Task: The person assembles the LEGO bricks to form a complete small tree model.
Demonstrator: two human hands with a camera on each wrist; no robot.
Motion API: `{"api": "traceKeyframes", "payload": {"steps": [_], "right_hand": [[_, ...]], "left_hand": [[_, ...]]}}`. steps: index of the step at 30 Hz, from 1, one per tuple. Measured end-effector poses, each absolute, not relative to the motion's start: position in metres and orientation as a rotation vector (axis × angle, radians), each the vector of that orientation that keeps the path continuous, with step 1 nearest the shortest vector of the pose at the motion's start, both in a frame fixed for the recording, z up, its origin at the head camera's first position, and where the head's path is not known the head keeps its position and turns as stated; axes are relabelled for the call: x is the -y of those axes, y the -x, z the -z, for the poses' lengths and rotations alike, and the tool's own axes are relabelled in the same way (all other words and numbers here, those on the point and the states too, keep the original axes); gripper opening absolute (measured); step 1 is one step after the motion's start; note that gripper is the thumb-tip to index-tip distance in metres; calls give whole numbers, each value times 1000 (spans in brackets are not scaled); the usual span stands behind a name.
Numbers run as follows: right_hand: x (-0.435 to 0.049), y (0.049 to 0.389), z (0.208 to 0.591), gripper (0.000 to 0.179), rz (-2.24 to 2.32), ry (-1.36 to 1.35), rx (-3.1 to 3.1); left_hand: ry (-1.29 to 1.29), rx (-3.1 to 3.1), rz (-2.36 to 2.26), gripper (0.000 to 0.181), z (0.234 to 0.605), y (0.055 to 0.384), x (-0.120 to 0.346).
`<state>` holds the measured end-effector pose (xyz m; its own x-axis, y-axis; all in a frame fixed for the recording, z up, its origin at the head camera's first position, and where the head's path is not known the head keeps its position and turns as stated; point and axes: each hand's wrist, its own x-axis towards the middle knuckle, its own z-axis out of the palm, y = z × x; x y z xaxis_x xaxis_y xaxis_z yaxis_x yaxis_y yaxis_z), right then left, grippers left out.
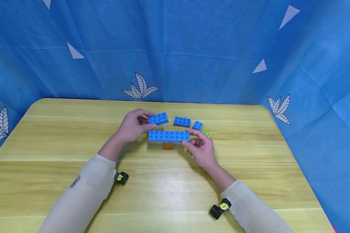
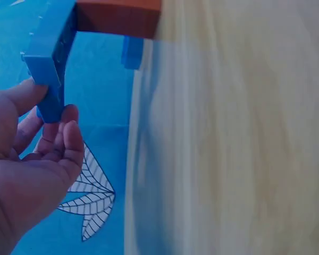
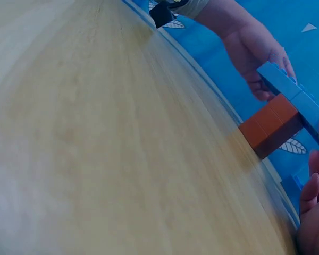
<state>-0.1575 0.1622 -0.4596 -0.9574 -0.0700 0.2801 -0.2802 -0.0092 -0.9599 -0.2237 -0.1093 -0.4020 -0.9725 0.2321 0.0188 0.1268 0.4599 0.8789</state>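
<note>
Two blue toy bricks (image 1: pixel 169 136) lie end to end across the top of an orange-brown brick stack (image 3: pixel 270 126), which stands on the table. My right hand (image 1: pixel 202 150) pinches the right end of this blue row between thumb and fingers. Just behind the row's left end, my left hand (image 1: pixel 132 126) holds a separate blue brick (image 1: pixel 158 119), slightly tilted, its studs facing up. The left wrist view shows the left hand's thumb on one side of the blue piece and the fingers beneath, with part of the row overlapping there.
Behind the stack lie a loose blue brick (image 1: pixel 182 121) and a smaller blue brick (image 1: pixel 197 125). A green brick (image 1: pixel 206 133) shows partly behind my right hand. The wooden table (image 1: pixel 169 200) ends at a blue cloth backdrop (image 1: pixel 192 55).
</note>
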Motion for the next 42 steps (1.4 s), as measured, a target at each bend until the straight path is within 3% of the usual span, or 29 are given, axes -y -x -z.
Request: {"api": "traceKeyframes", "payload": {"steps": [19, 42], "right_hand": [[-162, 157, 461, 39, -2099, -409, 2088], [-163, 159, 461, 38, -2082, -422, 2083]], "left_hand": [[-663, -2544, -1551, 36, 388, 197, 101], [-750, -2553, -1603, 27, 401, 189, 90]]}}
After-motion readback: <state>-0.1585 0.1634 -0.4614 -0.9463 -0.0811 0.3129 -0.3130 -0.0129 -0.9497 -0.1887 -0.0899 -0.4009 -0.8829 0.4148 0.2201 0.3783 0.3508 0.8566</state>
